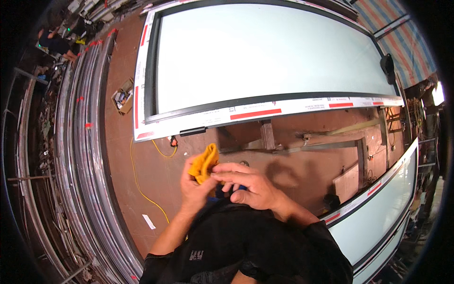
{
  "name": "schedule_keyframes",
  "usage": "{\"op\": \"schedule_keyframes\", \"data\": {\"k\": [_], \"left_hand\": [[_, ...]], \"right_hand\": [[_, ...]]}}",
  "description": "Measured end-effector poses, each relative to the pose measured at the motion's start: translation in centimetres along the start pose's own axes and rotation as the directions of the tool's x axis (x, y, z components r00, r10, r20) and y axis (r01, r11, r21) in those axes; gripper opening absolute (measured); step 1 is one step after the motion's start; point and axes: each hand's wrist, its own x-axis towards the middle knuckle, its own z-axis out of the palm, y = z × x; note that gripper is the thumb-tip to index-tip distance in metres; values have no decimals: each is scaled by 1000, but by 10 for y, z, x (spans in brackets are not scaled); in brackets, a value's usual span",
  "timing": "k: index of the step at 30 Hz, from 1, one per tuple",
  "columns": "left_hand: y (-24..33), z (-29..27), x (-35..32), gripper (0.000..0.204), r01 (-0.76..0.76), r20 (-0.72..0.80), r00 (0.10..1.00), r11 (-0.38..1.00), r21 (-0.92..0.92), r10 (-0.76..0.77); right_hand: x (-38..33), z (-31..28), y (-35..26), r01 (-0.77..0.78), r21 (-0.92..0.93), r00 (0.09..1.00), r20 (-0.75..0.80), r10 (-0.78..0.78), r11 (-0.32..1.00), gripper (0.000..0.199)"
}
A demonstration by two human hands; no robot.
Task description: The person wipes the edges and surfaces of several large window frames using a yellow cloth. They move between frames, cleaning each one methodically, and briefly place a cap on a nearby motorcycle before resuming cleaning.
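Brown floor (160,182) lies below; your left hand (192,188) has crumpled yellow cloth (203,163) in its grip; your right hand (253,185)'s grip I cannot tell.

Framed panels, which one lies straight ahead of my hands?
The large panel at the top of the view, beyond your left hand and right hand; the other panels sit to the lower right.

No text legible. White film (302,108) on framed panel (265,57): fine dark print between red bars (255,113), too small to read. Black shirt (283,246): pale block-like mark (196,255), unreadable.
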Motion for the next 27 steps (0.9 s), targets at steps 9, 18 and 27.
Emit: {"op": "schedule_keyframes", "data": {"k": [9,18,27], "left_hand": [[13,-81,120,63,53,-161,982,960,-276,-101],[51,-153,246,37,66,-155,988,886,459,7],[56,-131,276,40,-108,173,946,237,966,-275]], "right_hand": [[6,-112,48,-413,-130,646,-739,189,902,16],[-12,-194,94,-674,-233,308,-951,-20,701,24],[12,-309,142,-707,-577,556,-811,-182,410,20]]}}
